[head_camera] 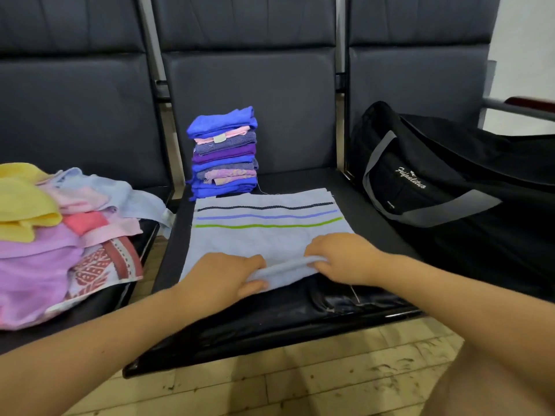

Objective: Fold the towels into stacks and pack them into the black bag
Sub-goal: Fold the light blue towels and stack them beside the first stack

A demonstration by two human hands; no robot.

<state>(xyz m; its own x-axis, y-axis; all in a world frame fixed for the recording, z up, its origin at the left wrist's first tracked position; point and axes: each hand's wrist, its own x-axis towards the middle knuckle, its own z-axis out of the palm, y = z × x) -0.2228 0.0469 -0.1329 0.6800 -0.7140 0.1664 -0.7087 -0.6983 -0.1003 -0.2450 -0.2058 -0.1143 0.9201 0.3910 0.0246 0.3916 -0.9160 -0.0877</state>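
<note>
A light blue towel (264, 238) with black, blue and green stripes lies flat on the middle seat. My left hand (228, 274) and my right hand (345, 259) each pinch its near edge, which is lifted into a small roll between them. Behind the towel stands a stack of folded towels (223, 151) in blue, purple and pink. A heap of unfolded towels (54, 229) in yellow, pink, lilac and a red pattern covers the left seat. The black bag (450, 187) with grey handles rests on the right seat.
The three dark padded seats (249, 94) share one row with metal dividers between the backrests. A tiled floor (300, 382) shows below the middle seat's front edge. An armrest (522, 106) juts out at the far right.
</note>
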